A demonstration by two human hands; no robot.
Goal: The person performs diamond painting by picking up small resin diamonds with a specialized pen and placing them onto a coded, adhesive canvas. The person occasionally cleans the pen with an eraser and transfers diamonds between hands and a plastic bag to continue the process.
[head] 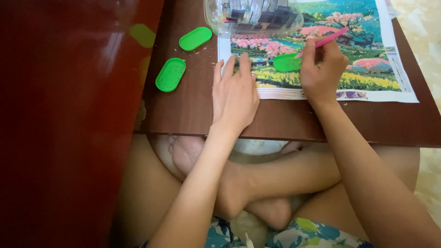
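My left hand [235, 92] lies flat, fingers spread, on the lower left corner of a colourful landscape canvas [367, 73] on a brown table [193, 105]. My right hand [321, 69] grips a pink pen [327, 40], its tip down in a small green oval tray [285, 62] resting on the canvas.
Two more green oval trays [170, 74] [195, 38] lie on the table to the left. A clear plastic box [252, 16] of small packets stands at the far edge. A dark red surface [59, 115] fills the left side. My crossed legs are below the table edge.
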